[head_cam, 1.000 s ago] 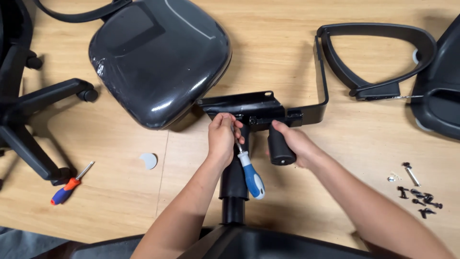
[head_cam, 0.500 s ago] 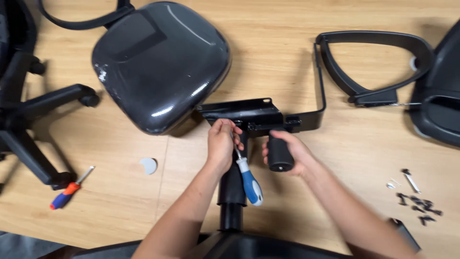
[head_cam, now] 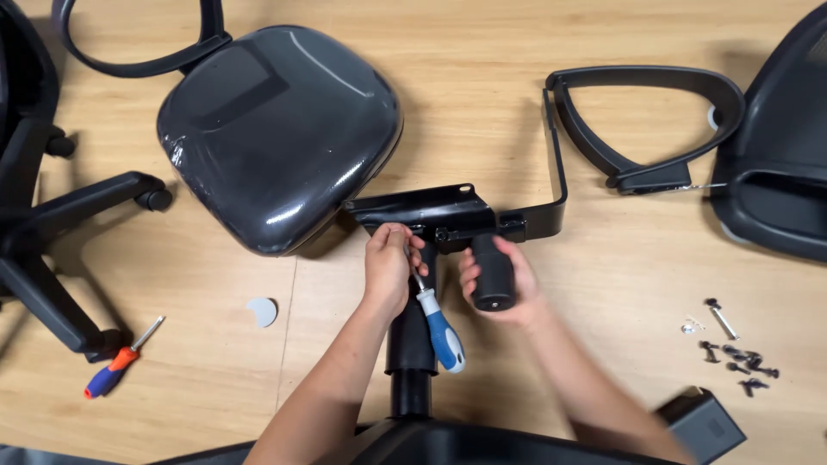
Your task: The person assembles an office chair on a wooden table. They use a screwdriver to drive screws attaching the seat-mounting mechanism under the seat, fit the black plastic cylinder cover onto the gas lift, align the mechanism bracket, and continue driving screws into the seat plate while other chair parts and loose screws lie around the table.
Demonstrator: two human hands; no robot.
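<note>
My left hand [head_cam: 387, 267] grips the blue-handled screwdriver [head_cam: 437, 323] (shaft pointing up into the bracket [head_cam: 431, 213]); my right hand [head_cam: 500, 280] clasps the black knob [head_cam: 493, 274].

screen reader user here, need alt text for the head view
The left hand holds a blue-and-white screwdriver at a black metal chair mechanism while the right hand grips its black knob; a seat cushion lies on the wooden floor.

The screwdriver's tip [head_cam: 412, 265] is hidden behind the left hand [head_cam: 389, 269].
</note>
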